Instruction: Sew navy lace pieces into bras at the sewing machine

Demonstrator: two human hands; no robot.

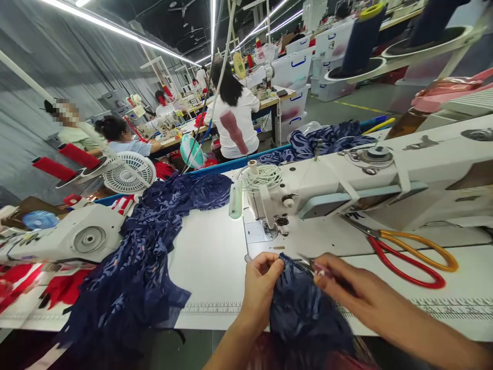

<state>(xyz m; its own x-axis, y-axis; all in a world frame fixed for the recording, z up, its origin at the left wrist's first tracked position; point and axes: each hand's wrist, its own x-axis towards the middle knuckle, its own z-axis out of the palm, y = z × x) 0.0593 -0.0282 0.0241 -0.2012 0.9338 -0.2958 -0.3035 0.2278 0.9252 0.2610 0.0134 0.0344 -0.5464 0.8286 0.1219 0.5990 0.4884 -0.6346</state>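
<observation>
A dark navy piece of patterned fabric [300, 313] hangs between my hands at the table's front edge. My left hand [260, 285] pinches its gathered upper edge between thumb and fingers. Close to the same edge, my right hand [342, 285] is closed around small thread snips [321, 270] with a pinkish handle; their blades point left toward the fabric and are partly hidden. Just beyond my hands is the needle area of a white sewing machine [331, 180]. Scissors with red and orange handles [379, 235] lie on the table, right of my right hand.
A long heap of navy fabric [150, 241] covers the table's left part and hangs over its front edge. Another machine [90, 236] stands at far left, near a white fan [129, 172]. Thread cones [360, 38] are at upper right. People work at machines beyond.
</observation>
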